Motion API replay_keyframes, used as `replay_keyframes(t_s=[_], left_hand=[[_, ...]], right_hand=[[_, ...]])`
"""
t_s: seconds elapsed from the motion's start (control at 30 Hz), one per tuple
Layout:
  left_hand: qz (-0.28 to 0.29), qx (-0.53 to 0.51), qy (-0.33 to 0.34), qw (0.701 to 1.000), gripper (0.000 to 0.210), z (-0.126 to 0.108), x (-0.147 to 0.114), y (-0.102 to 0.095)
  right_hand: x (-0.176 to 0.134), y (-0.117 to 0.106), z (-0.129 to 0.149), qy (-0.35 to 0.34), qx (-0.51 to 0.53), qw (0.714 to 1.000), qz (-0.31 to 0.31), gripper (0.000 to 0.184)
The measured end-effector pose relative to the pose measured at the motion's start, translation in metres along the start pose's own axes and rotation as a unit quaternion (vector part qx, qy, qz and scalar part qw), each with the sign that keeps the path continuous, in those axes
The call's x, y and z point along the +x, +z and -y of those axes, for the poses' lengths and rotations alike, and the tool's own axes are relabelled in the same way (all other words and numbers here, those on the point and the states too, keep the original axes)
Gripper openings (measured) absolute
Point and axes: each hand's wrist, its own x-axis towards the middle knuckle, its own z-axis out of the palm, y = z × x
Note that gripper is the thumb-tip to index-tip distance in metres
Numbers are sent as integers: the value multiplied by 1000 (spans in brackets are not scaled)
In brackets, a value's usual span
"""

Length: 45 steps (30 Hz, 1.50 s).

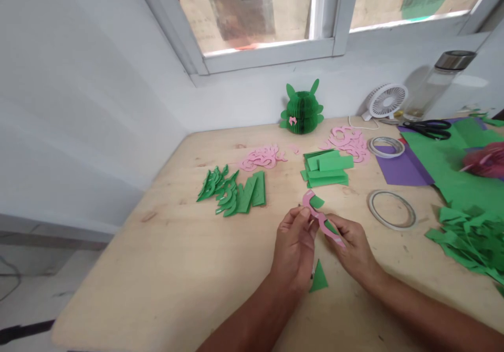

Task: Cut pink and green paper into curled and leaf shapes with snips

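Observation:
Between both hands is a wavy pink paper cutout [329, 229] with green paper showing inside its curves. My left hand [293, 244] pinches it near the middle with thumb and fingers. At its lower right end, my right hand [354, 244] grips the edge. A pointed green paper piece [319, 278] shows just below the hands; whether it lies on the table or hangs from the left hand is unclear. Beyond the hands lie a stack of green paper strips [326, 168] and, to the left, folded green paper cutouts [226, 192].
Pink paper cutouts form two piles, a left pile [262, 157] and a right pile [348, 141]. A green honeycomb paper figure [302, 113] stands by the wall. Rightward are a tape roll [370, 207], black scissors [429, 128], a fan [388, 100], a bottle [429, 92] and green scraps [472, 241].

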Motion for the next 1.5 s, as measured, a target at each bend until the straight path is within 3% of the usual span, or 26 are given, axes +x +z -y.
replay_keyframes(t_s=[0.5,0.93,1.13,1.33,1.5], left_hand=[[-4,14,-2,1000,15,2,-1,0],[17,60,18,998,10,-9,-1,4],[47,94,-11,994,12,-16,2,4],[73,137,-36,987,11,-20,5,-1],[75,174,-43,981,12,-16,5,-2]], right_hand=[[-3,1,-5,14,-11,1000,0,23],[5,-13,5,69,46,995,-58,35],[8,-19,-1,111,127,986,-14,37],[10,-23,7,122,256,959,-18,28],[10,-21,10,166,258,952,-17,25]])
